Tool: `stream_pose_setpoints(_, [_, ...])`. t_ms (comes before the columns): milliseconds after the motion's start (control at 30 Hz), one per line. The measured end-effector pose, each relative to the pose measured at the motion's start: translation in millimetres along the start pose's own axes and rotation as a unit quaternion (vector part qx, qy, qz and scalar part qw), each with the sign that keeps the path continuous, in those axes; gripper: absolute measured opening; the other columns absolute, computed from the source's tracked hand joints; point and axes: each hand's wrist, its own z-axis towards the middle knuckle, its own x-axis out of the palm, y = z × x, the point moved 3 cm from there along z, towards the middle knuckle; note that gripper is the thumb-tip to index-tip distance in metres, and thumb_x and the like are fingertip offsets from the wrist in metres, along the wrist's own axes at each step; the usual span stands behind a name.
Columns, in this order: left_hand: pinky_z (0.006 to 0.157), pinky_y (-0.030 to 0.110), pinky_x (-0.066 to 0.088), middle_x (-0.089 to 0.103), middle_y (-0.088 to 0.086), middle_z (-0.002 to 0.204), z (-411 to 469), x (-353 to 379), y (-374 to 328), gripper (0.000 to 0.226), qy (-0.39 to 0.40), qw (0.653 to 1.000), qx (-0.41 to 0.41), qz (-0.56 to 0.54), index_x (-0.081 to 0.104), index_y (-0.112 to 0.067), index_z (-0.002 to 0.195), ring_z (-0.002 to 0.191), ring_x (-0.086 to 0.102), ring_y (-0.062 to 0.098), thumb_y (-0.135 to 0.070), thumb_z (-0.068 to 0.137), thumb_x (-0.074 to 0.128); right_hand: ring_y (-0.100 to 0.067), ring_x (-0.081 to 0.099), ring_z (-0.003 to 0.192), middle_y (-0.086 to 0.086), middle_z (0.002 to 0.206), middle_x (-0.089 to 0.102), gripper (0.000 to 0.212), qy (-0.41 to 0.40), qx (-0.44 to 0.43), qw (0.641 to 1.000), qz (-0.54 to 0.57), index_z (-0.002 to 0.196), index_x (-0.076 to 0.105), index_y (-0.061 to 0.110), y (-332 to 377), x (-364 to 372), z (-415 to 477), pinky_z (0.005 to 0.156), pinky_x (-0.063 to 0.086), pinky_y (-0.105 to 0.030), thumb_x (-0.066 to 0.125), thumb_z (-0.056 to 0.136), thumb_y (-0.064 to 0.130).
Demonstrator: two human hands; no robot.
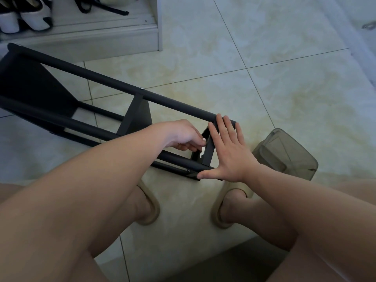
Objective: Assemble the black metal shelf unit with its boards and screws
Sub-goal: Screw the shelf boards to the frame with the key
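Head view: shelf unit [101, 76] lies lengthwise upper-left to lower-right.

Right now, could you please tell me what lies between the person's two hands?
The black end board stands between the left hand and the flat right hand, as the head view shows.

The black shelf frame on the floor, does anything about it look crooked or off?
Yes. The shelf frame lies on its side, and the end board nearest the person looks tilted between the poles, not square. The right hand presses flat against it; the left hand is beside it.
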Motion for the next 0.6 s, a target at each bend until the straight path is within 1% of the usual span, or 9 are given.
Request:
stream_pose_setpoints(133, [0.071, 0.024, 0.047, 0.075, -0.007, 0.069, -3, 8, -8, 0.003, -0.017, 1.0, -0.021, 0.006, 0.066, -0.019, 0.092, 0.075, 0.07, 0.008, -0.016, 0.093, 0.067, -0.028, -0.033, 0.15, -0.014, 0.165, -0.027, 0.144, -0.001, 0.0, 1.0, 0.0, 0.16, -0.011, 0.011, 0, 0, 0, 0.123, -0.014, -0.053, 0.022, 0.058, 0.107])
stream_pose_setpoints(233, [0.07, 0.025, 0.044, 0.074, -0.009, 0.066, -5, 14, -10, 0.009, -0.002, 0.999, -0.052, 0.006, 0.063, -0.02, 0.09, 0.079, 0.068, 0.01, -0.014, 0.096, 0.06, -0.027, -0.033, 0.15, -0.014, 0.165, -0.027, 0.145, -0.005, -0.001, 1.0, 0.005, 0.161, -0.011, 0.011, 0, 0, 0, 0.123, -0.015, -0.051, 0.023, 0.057, 0.107])
stream_pose_setpoints(433, [0.064, 0.023, 0.043, 0.075, -0.007, 0.072, -6, 11, -9, 0.01, 0.008, 0.997, -0.068, -0.045, 0.061, -0.022, 0.09, 0.083, 0.069, 0.011, -0.018, 0.099, 0.06, -0.027, -0.03, 0.151, -0.014, 0.166, -0.024, 0.146, -0.017, -0.001, 1.0, 0.006, 0.161, -0.008, 0.011, -3, 1, 0, 0.124, -0.011, -0.052, 0.02, 0.056, 0.108])
stream_pose_setpoints(533, [0.059, 0.022, 0.042, 0.075, -0.005, 0.071, -6, 11, -8, 0.012, 0.019, 0.996, -0.075, -0.035, 0.058, -0.022, 0.088, 0.078, 0.069, 0.011, -0.018, 0.099, 0.059, -0.027, -0.029, 0.151, -0.014, 0.166, -0.024, 0.146, -0.019, -0.001, 1.0, 0.009, 0.161, -0.007, 0.011, -3, 2, 0, 0.124, -0.01, -0.053, 0.02, 0.055, 0.109])
stream_pose_setpoints(600, [0.058, 0.021, 0.042, 0.074, -0.005, 0.07, -5, 12, -7, 0.012, 0.019, 0.997, -0.076, -0.026, 0.057, -0.022, 0.088, 0.076, 0.069, 0.011, -0.017, 0.099, 0.059, -0.027, -0.028, 0.152, -0.014, 0.166, -0.024, 0.146, -0.02, -0.002, 1.0, 0.01, 0.161, -0.007, 0.011, -3, 3, 1, 0.124, -0.01, -0.053, 0.02, 0.055, 0.109])
